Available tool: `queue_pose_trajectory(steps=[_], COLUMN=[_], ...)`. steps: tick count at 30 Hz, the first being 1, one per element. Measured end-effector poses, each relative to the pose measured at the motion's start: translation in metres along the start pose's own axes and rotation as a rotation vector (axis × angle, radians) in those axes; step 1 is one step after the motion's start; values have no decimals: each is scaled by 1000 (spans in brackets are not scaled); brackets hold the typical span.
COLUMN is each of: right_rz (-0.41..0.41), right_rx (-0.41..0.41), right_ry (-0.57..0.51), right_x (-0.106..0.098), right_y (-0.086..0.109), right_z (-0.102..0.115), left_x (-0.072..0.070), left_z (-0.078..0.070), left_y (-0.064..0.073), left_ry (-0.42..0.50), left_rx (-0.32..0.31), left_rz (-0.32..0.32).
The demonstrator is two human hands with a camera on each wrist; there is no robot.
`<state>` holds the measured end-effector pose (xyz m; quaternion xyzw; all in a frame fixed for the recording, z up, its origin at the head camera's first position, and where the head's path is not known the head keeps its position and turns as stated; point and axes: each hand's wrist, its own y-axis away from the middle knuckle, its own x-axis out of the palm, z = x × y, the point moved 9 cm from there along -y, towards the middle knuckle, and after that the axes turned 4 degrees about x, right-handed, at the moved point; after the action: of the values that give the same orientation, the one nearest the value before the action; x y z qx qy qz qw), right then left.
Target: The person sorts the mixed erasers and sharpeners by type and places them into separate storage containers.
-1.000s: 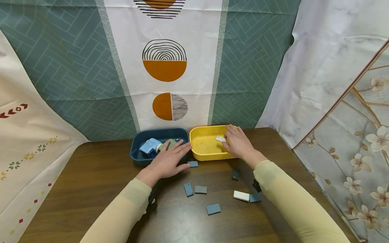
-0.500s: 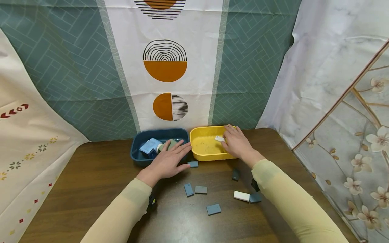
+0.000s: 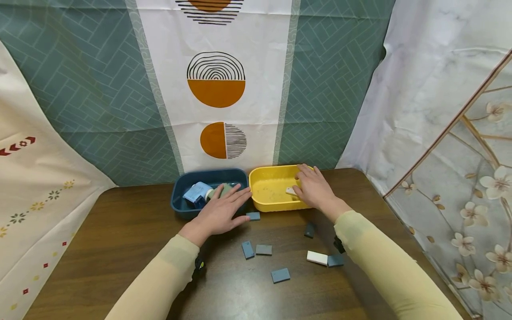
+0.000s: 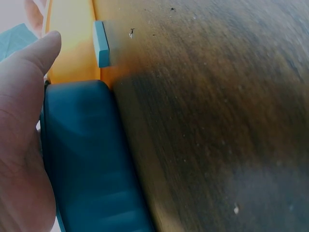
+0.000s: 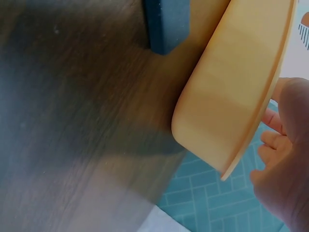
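My right hand (image 3: 315, 187) reaches over the right side of the yellow bin (image 3: 276, 207), fingers slightly bent and spread from the thumb. Low inside that bin, right by the thumb tip, lies a small white domino-like tile (image 3: 291, 191), partly hidden by the hand. In the right wrist view, the right hand (image 5: 285, 150) is beyond the yellow bin's rim. My left hand (image 3: 220, 212) lies with straight fingers over the navy bin (image 3: 178, 195), fingertips close to where the two bins meet. The left wrist view shows the left hand (image 4: 24, 125) along the navy bin's edge.
The navy bin holds a light blue packet (image 3: 196, 191) and a green item (image 3: 225, 190). On the wooden table (image 3: 120, 249) lie several blue-grey tiles, including one (image 3: 253, 216) before the bins and one (image 3: 281, 275) nearer, plus a white tile (image 3: 317, 258). Fabric hangs behind.
The white tile has gone from between my right thumb and fingers to lower inside the yellow bin; the fingers have parted. My left hand stays put.
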<state>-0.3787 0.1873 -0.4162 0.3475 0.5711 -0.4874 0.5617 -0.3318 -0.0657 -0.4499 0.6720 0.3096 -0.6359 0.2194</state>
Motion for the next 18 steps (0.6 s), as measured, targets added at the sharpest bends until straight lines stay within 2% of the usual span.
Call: queue_pose_trajectory(steps=[9, 18], right_rz=[-48, -55], right_rx=[-50, -88], right_ry=[-1, 4], right_x=[-10, -17], right_y=[18, 36], right_z=[-4, -4], left_x=[1, 3], left_z=[2, 2], left_y=[0, -1], left_ry=[10, -1], left_rx=[-5, -5], left_rz=[-7, 0])
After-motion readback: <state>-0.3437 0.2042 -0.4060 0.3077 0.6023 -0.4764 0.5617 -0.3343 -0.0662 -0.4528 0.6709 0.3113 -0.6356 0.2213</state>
